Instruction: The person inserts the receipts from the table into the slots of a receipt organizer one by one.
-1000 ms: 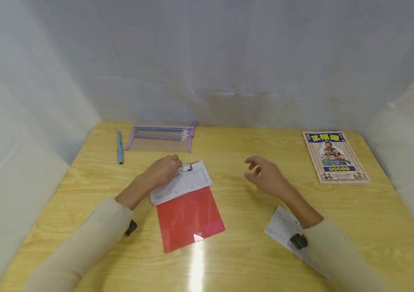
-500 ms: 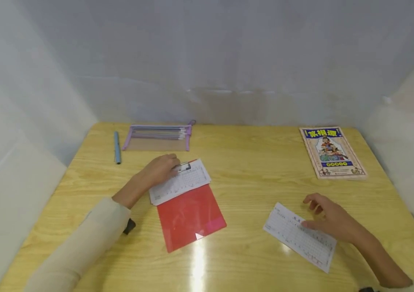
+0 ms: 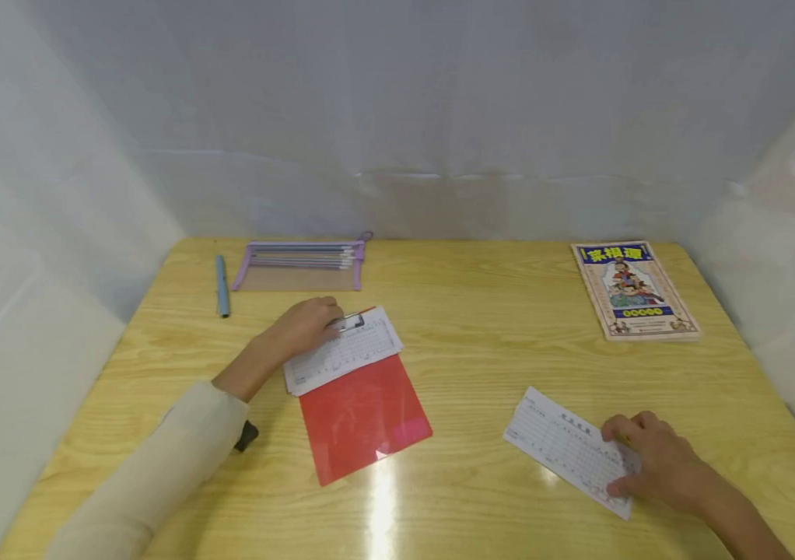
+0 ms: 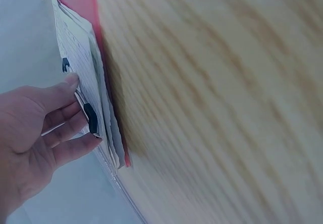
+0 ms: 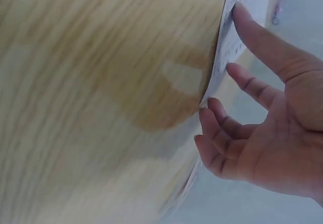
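A red clipboard (image 3: 365,420) lies left of the middle of the table, a stack of printed slips (image 3: 362,350) under its metal clip (image 3: 351,322). My left hand (image 3: 308,325) grips that clip; in the left wrist view the thumb lies over it between two black corner pieces, with the fingers at its far side. On the right, a loose printed slip (image 3: 565,447) rests at a slant. Over its right end is my right hand (image 3: 663,465), thumb and fingers spread around it, fingertips (image 5: 229,68) right at the slip's edge.
A mesh pencil case (image 3: 299,278) with purple trim, holding several pencils, lies at the back left beside a blue pen (image 3: 222,286). At the back right is an illustrated book (image 3: 635,292). Pale sheeting (image 3: 411,117) encloses the table's back and sides.
My right hand has moved from the middle of the table rightward and toward me, down to the loose slip's right end. My left hand stays on the clip.
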The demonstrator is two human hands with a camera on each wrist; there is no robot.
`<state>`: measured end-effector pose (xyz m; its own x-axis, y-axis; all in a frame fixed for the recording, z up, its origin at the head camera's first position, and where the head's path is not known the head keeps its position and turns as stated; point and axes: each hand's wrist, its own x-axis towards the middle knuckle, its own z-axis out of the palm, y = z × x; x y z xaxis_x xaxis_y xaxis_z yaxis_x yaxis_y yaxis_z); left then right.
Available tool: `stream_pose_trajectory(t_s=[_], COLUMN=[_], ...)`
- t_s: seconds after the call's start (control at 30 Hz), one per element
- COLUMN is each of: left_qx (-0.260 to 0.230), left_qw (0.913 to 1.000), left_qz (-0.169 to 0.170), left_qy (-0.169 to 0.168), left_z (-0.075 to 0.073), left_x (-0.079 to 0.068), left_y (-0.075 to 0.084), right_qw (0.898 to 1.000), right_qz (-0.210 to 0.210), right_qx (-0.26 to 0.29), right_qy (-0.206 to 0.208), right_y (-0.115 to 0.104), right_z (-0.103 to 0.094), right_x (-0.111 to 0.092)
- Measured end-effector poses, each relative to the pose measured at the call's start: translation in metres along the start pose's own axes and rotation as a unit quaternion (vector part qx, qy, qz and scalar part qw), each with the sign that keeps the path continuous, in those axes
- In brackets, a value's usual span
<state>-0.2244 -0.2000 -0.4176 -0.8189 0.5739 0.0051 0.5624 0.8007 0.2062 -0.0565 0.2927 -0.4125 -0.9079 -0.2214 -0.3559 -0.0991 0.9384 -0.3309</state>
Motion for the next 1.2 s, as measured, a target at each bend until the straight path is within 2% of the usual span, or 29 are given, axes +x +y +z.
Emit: stream_pose_trajectory(t_s=[0.1,0.23,0.5,0.63,0.8,1.03,1.2], left_qx=[-0.007,-0.009,0.0,-0.002,-0.004,-0.008,-0.004], left_qw=[1.0,0.9999,0.9999,0.9999,0.9999,0.9999,1.0], left_qz=[0.003,0.008,0.011,0.01,0.01,0.01,0.007], left_qy=[-0.006,-0.005,-0.001,0.0,0.001,-0.001,0.001], left_z=[-0.0004,-0.0017,-0.0027,-0.0016,-0.0009,-0.0019,-0.0024], left_x=[-0.0001,-0.0005,-0.001,-0.0013,-0.0014,-0.0017,-0.002], left_y=[-0.0007,0.0004,0.0018,0.0003,-0.0002,0.0017,0.0018], right_qw=[1.0,1.0,0.999,0.999,0.999,0.996,0.994], right_qz=[-0.013,-0.012,0.018,0.025,0.015,0.018,0.022], right_qx=[-0.018,-0.009,0.027,0.034,0.048,0.054,0.067], right_qy=[0.014,0.006,-0.027,-0.031,-0.009,0.066,0.079], right_y=[-0.0013,-0.0024,-0.0037,-0.0047,-0.0056,-0.0079,-0.0087], right_z=[0.0009,-0.0003,-0.0029,-0.0018,-0.0009,-0.0016,-0.0077], right_x=[0.001,0.0029,0.0066,0.0073,0.0067,0.0074,0.0097])
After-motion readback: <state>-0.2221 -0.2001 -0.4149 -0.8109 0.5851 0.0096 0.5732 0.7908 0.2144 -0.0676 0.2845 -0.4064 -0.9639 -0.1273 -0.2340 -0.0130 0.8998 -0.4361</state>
